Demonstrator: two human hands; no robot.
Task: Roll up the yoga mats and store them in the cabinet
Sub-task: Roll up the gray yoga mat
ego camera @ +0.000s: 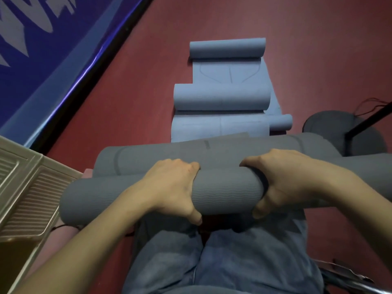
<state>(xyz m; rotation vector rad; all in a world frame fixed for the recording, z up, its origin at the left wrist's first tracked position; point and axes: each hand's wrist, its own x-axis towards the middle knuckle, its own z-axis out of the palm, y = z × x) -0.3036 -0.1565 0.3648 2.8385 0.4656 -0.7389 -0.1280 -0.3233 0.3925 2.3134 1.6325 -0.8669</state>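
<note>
A rolled grey yoga mat (224, 190) lies crosswise in front of my knees. My left hand (171, 187) grips it from the left of centre and my right hand (282, 179) grips it from the right, fingers curled round the roll. A second grey rolled mat (212, 153) lies just behind it, touching it. Further off on the red floor lie blue mats: a far roll (227, 48), a nearer roll (221, 98) and a small roll (280, 122), with flat blue mat (218, 127) between them.
A beige ribbed cabinet door (25, 187) lies open at the left. A blue wall banner (42, 49) runs along the left edge of the red floor (137, 92). A dark round stand base (331, 126) with a black pole sits at the right.
</note>
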